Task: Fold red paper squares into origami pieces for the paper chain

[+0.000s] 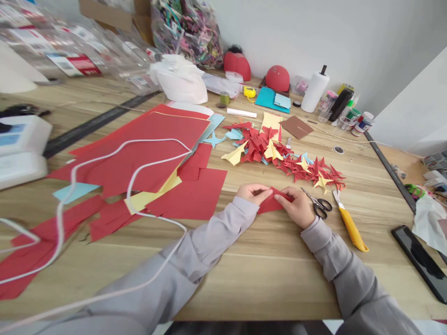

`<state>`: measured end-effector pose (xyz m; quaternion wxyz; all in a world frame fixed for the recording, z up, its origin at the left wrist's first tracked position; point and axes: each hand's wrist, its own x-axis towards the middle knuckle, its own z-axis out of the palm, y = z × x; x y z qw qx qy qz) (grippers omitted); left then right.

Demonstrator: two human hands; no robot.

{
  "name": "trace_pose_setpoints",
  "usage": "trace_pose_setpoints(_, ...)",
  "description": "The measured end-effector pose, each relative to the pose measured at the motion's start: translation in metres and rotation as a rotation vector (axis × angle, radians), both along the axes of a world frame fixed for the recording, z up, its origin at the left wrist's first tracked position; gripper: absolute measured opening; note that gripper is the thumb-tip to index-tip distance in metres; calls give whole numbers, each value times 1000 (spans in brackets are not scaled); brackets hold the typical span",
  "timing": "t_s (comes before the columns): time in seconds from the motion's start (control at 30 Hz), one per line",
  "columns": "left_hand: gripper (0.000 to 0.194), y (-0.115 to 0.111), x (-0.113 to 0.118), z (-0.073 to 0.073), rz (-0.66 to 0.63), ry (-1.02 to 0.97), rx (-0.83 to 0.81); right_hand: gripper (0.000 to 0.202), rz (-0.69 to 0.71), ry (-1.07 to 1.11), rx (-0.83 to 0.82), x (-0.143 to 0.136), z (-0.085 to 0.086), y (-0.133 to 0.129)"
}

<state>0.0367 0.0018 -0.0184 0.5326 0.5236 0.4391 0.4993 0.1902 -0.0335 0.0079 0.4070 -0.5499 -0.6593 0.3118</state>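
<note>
Red paper (pixel 269 204) is pinched by left hand (pixel 253 192) and right hand (pixel 299 207); bottle labels (pixel 78 64) blur.

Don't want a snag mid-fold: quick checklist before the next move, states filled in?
1. Left hand on red paper: ok, pinching it.
2. Right hand on same paper: ok, pinching opposite side.
3. Edges aligned: cannot tell, hands cover part.
4. Scissors well away from right hand: not ok, lying close beside it.
5. Yellow cutter set down: ok.
6. White cable touching left sleeve: cannot tell, crosses it in view.
</note>
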Motion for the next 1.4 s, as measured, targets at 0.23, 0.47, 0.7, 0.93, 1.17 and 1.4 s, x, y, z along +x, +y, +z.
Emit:
trace_pose_setpoints(0.23,27,4,-1,6,-110,-56,-51,30,58,261,-187,0,5,-2)
trace_pose_setpoints(0.47,25,3,-3,10,-127,-112,-132,24,101,369,-266,1,4,-1)
trace_pose_setpoints(0.7,27,7,3,-1,-35,-31,-31,25,89,402,-312,2,0,0)
trace_pose_setpoints(0.93,18,0,2,12,-7,22,29,23,70,330,-253,2,-1,1)
trace_pose_setpoints(1.17,20,-2,1,17,-3,35,36,25,30,327,-247,1,2,2)
trace_pose_setpoints(1.4,26,-2,1,18,-37,18,16,24,9,312,-229,2,3,1)
